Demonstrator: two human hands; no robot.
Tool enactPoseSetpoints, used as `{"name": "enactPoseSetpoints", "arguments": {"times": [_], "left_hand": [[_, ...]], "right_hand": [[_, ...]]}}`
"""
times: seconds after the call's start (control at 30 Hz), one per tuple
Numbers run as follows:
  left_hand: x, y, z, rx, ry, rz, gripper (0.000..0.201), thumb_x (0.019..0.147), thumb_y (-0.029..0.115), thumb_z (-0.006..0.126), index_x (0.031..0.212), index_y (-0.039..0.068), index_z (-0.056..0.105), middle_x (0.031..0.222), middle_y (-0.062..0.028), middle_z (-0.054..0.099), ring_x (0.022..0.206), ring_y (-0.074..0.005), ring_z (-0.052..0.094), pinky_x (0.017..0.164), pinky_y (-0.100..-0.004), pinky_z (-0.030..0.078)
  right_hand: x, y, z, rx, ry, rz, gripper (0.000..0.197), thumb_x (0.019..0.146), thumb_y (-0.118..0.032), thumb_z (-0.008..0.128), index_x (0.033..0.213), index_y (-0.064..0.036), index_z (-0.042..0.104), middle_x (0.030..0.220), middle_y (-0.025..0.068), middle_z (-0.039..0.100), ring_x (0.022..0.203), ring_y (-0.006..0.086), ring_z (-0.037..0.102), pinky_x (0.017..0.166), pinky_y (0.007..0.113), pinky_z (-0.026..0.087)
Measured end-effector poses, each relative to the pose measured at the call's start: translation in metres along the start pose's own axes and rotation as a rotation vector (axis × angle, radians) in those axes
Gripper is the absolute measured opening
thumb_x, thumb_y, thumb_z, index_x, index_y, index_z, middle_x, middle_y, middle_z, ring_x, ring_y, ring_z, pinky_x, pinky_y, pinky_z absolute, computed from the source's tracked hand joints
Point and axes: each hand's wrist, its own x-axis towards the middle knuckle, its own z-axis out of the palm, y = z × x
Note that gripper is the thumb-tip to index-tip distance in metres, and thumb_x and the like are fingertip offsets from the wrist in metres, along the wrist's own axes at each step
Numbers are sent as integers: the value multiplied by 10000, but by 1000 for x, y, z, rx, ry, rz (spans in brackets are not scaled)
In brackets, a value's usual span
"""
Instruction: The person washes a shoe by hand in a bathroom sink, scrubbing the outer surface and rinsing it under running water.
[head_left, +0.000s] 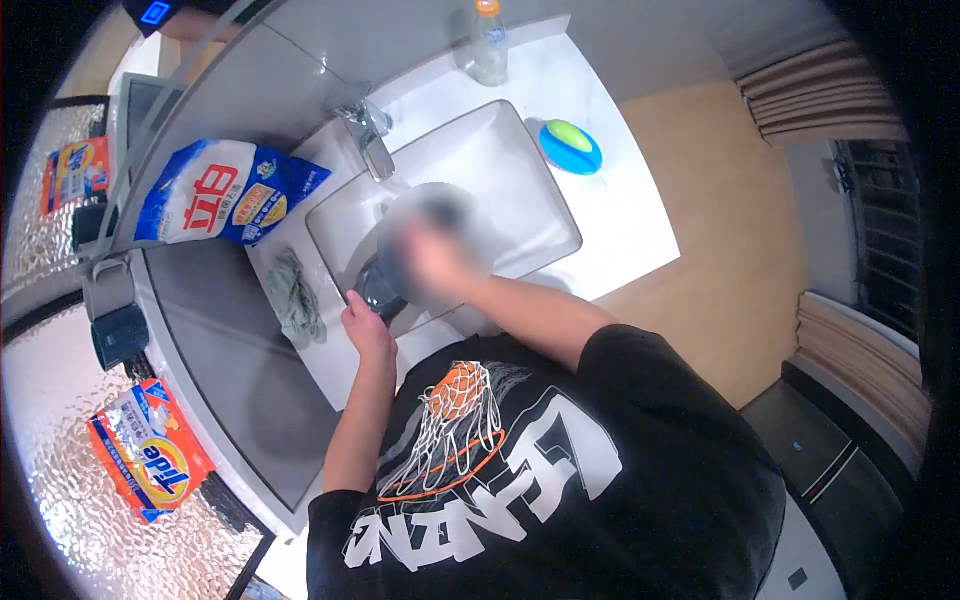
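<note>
Over the near left side of the white sink [525,165], my left hand [366,322] is closed round the near end of a dark, shiny object [378,292]. Its kind does not show, because a blurred patch covers its far end. My right hand [448,270] reaches in from the right over that far end. The same blur smears its fingers, so what they touch or hold is hidden. A chrome faucet [372,148] rises at the sink's back edge, just beyond the blurred patch.
Left of the sink lie a blue-and-white detergent bag [235,192] and a crumpled grey-green cloth [295,300]. On the right sits a blue soap dish [560,155] with green soap [570,135]. A clear bottle [490,50] with an orange cap stands behind. An orange packet [152,450] is at far left.
</note>
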Motion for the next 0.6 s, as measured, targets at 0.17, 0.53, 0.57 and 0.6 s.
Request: {"name": "enactPoseSetpoints", "arguments": {"times": [0.17,0.53,0.57,0.6], "left_hand": [[-13,4,-1,-34,-56,-42,468,1021,436,442,1227,16,445,1172,-142,577,1009,-250,630,809,-391,549],[-46,42,13,-559,-541,-382,812,929,694,290,1507,124,298,1508,-165,388,1361,-436,384,1091,-668,271],[-46,44,14,-579,-559,-402,820,922,706,278,1514,139,292,1512,-164,384,1359,-434,386,1084,-669,278],[-46,46,15,-597,-578,-424,828,916,718,265,1522,153,285,1516,-164,379,1356,-433,388,1076,-670,286]], "right_hand": [[11,-24,1,-137,122,-204,173,967,-135,428,997,-41,569,891,171,606,787,318,581,741,450,483],[26,-53,17,-101,-11,-224,173,905,-64,476,1053,-33,560,984,157,594,884,307,593,762,406,483],[27,-54,16,-100,-2,-220,173,905,-64,476,1053,-33,560,984,157,594,884,307,593,762,406,483],[28,-54,14,-127,11,-279,142,884,-68,506,1013,-41,559,955,154,597,869,314,589,749,403,478]]}}
